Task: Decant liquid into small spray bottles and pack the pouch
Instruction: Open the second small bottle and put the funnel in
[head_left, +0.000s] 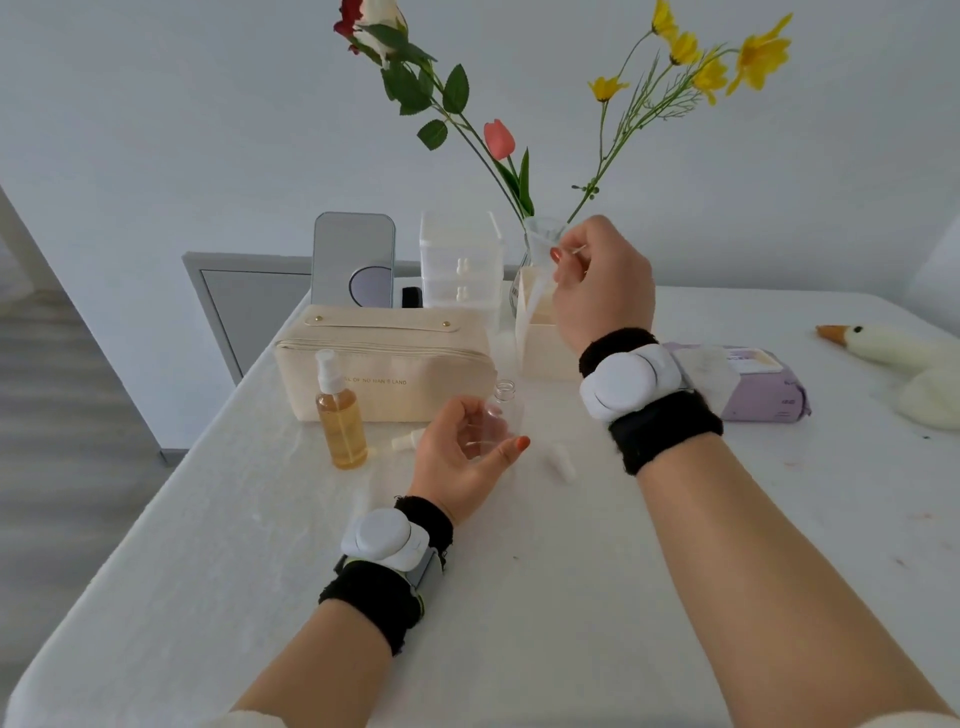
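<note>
The small clear bottle (500, 415) stands upright on the table (519, 597) just in front of the cream pouch (384, 374); its long axis is vertical, its neck uncapped and open to the top; it looks empty and see-through, so its outline is faint against the white cloth. The left hand (460, 457) wraps it from the left side, fingers curled behind the body and the thumb across the front, which I judge steadies it for filling. The right hand (602, 280) is raised well above and behind, over the cream box (540, 348) by the vase (537, 239); its fingertips pinch a thin pale item (577, 251) that I cannot identify; from that hand the open neck lies down, to the left and nearer the person.

The amber spray bottle (340, 415), pump on and mostly full, stands upright just left of the left hand, touching the pouch's front or nearly so; the left hand is the nearer to it, but occupied. A loose pump head (408, 442) lies between amber bottle and left hand; a small white cap (563, 462) lies right of the clear bottle.
</note>
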